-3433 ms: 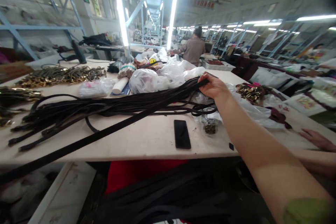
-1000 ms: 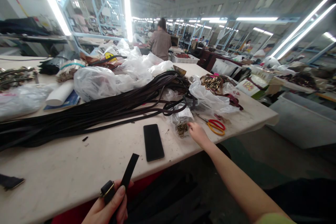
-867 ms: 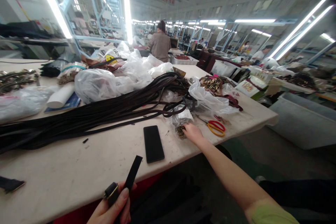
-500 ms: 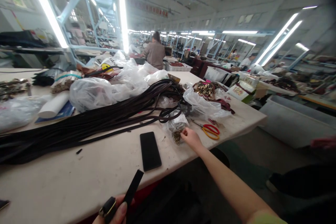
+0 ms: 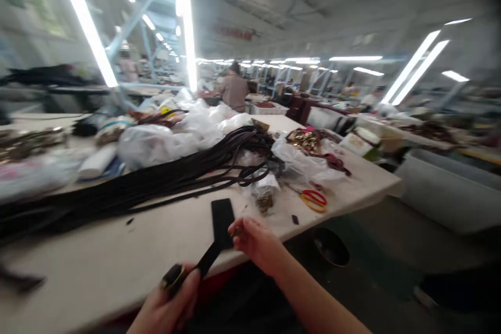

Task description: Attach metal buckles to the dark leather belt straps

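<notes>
Strap (image 5: 207, 259): black, flat, slanting up to phone's (image 5: 222, 214) near end | Loop (image 5: 180, 272): gold-tone, on strap, nearer than phone | Piece (image 5: 237, 232): small, brassy, blurred, right of phone's near end

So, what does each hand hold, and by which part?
The left hand grips a flat black strap near its free end, beside a golden fitting. The right hand seems to pinch something small, too blurred to name.

Black strap (image 5: 208, 260) in left grip (image 5: 172, 297)
</notes>
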The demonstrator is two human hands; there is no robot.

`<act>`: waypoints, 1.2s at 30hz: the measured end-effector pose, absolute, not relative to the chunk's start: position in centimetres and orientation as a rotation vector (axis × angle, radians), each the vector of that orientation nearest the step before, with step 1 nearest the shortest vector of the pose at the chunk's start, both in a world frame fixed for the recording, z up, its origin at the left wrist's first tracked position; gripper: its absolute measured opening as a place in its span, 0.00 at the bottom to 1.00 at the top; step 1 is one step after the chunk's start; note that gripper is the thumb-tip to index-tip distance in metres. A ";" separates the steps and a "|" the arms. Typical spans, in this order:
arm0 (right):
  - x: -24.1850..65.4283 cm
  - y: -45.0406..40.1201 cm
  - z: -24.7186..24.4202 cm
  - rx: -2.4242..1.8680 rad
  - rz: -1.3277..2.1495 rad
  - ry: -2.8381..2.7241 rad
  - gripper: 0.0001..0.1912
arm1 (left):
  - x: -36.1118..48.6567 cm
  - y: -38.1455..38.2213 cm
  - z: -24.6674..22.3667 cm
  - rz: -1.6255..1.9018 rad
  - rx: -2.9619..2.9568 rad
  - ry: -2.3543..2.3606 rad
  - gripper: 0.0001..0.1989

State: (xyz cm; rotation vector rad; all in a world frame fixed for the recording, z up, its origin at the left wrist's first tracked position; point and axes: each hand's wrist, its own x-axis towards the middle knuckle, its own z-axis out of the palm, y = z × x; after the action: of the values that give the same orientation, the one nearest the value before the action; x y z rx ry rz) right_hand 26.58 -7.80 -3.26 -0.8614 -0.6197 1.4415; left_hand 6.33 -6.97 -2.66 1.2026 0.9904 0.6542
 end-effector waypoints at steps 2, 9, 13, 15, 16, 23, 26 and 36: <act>25.1 -8.3 -2.9 -0.775 1.508 -0.486 0.13 | 6.2 -7.4 -2.4 0.666 1.282 0.998 0.20; 23.0 -8.9 -3.0 -0.856 1.547 -0.361 0.13 | 5.9 -8.3 -2.8 0.659 1.308 0.979 0.18; 22.7 -9.1 -3.3 -0.895 1.503 -0.369 0.13 | 5.9 -9.0 -2.4 0.701 1.295 0.970 0.18; 22.6 -9.0 -3.5 -0.908 1.484 -0.340 0.13 | 5.9 -8.9 -2.2 0.726 1.280 0.992 0.17; 22.5 -8.9 -3.6 -0.911 1.479 -0.326 0.13 | 6.0 -8.9 -2.3 0.745 1.269 1.009 0.16; 21.5 -8.2 -4.2 -0.924 1.579 -0.416 0.13 | 5.5 -7.9 -3.0 0.583 1.228 0.987 0.16; 21.1 -8.3 -4.8 -0.953 1.611 -0.497 0.13 | 4.7 -7.1 -3.0 0.509 1.249 0.963 0.16; 21.6 -9.5 -3.5 -1.087 1.316 -1.354 0.12 | 4.8 -6.3 -2.3 0.475 1.366 0.783 0.18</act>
State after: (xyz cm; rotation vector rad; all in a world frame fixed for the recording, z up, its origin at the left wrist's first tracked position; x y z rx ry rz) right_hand 21.64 -9.53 -3.50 -1.0872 -1.3540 1.3156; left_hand 4.78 -6.31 -2.32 1.3665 0.7833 0.4747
